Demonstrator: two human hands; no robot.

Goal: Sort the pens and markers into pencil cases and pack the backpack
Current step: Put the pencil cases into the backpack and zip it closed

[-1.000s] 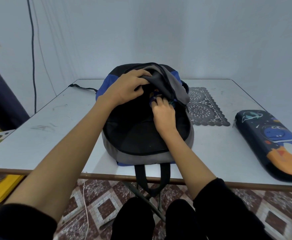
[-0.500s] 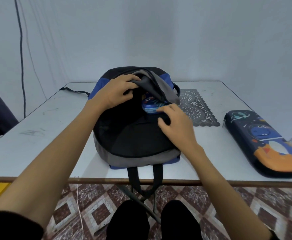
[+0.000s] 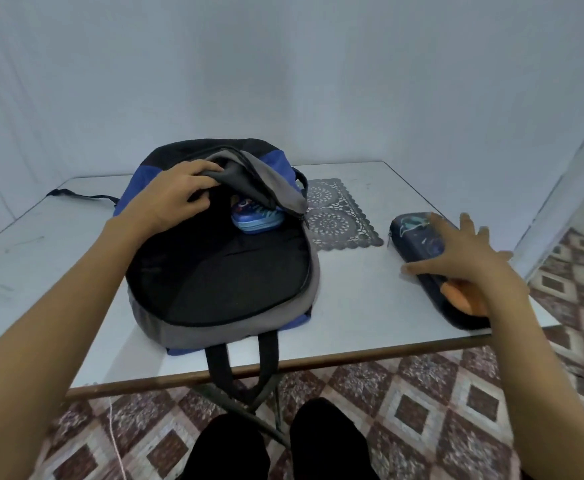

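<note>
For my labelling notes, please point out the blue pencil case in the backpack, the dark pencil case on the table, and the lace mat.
blue pencil case [image 3: 257,221], head view, visible near end.
dark pencil case [image 3: 415,237], head view, uncovered far end.
lace mat [image 3: 328,223], head view, nearer round pattern.

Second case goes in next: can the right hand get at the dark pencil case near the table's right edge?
Probably yes: the right hand is spread directly over the dark pencil case, with nothing lying between them or on top.

dim cool light | soft shadows | wide-angle edge bending | slight blur
</note>
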